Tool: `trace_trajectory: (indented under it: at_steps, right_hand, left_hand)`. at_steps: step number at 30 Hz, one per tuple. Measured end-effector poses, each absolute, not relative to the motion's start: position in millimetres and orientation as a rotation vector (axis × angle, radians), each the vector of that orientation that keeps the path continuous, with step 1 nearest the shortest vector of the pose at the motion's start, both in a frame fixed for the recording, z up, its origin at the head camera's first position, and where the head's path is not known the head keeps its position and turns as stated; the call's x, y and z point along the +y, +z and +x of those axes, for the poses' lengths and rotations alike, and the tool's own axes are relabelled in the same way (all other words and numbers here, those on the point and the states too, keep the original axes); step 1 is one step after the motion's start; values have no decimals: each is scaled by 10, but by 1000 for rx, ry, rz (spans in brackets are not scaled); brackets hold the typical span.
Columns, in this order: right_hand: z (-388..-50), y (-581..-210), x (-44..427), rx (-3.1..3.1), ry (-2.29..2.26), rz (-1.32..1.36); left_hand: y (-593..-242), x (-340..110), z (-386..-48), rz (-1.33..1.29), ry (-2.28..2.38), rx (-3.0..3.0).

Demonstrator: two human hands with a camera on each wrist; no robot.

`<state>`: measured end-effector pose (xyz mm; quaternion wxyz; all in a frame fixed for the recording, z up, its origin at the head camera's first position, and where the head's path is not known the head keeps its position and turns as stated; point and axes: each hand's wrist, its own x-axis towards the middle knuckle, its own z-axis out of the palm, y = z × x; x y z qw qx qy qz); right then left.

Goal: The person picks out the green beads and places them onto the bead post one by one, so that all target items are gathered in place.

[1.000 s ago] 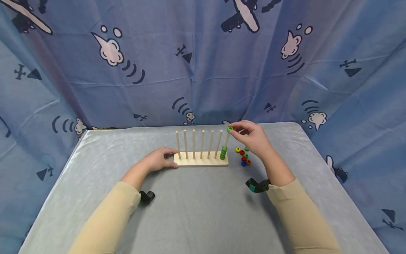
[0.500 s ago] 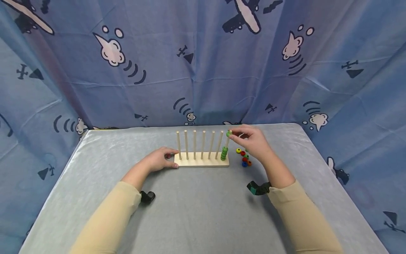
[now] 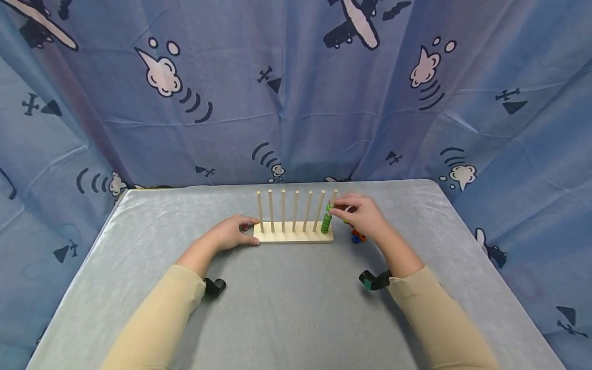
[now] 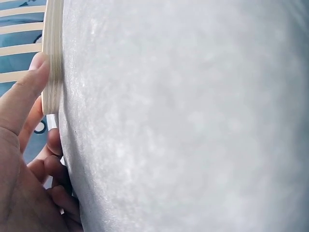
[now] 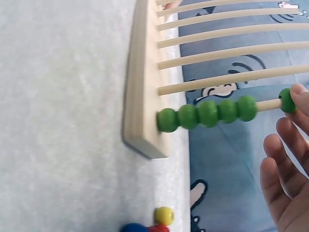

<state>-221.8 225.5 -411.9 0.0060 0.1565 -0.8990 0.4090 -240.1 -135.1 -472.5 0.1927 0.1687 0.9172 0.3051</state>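
The head camera looked forward and down at the peg board from high up, farthest away. The left wrist camera sat close to the board's left end and saw the pegs sideways. The right wrist camera sat close to its right end, tipped the other way. It shared the green beads with the head view.

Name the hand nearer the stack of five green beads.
Right. The right hand pinches another green bead above the stack on the same peg; the left hand grips the opposite end of the wooden rack.
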Motion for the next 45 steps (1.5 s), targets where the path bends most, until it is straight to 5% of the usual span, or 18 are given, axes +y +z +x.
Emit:
trace_trajectory:
  at_steps: [26,45]
  right_hand:
    - [-2222,-4281,2361,-2858,1254,490]
    - [-2199,-4380,3120,-2930,1060,455]
  left_hand:
    - [-4740,-1337,-2412,463,832,2584]
    - [-4750,-1345,-2420,478,845,2591]
